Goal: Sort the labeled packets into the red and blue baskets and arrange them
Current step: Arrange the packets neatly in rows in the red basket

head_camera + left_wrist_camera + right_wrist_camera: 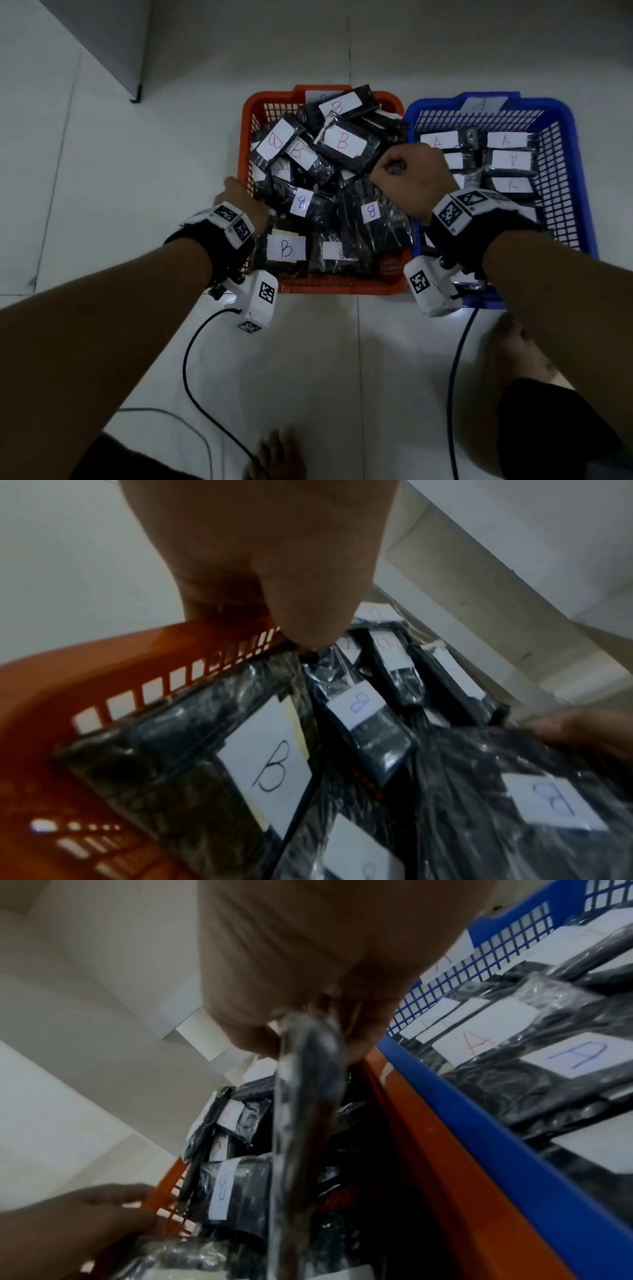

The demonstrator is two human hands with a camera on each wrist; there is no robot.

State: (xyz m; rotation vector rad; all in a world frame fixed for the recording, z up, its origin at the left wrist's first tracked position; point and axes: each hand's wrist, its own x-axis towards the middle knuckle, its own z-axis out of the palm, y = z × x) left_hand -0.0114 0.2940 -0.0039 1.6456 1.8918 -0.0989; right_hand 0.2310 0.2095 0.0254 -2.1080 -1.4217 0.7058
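Observation:
The red basket [329, 287] holds a loose heap of black plastic packets with white "B" labels [342, 140]. To its right, the blue basket [582, 192] has "A" packets [510, 160] laid in rows. My left hand [236, 195] grips the red basket's left rim [68, 674], thumb [308, 626] inside the wall. My right hand [407, 171] is a fist over the red basket's right side, gripping the top edge of a black "B" packet [383, 233]. The right wrist view shows this packet [304, 1110] edge-on, hanging from my fingers [363, 1031].
Both baskets sit side by side, touching, on a white tiled floor. A grey cabinet corner [113, 48] stands at the far left. Two black cables [191, 359] trail from the wrist cameras. Bare feet [281, 455] are near the bottom edge.

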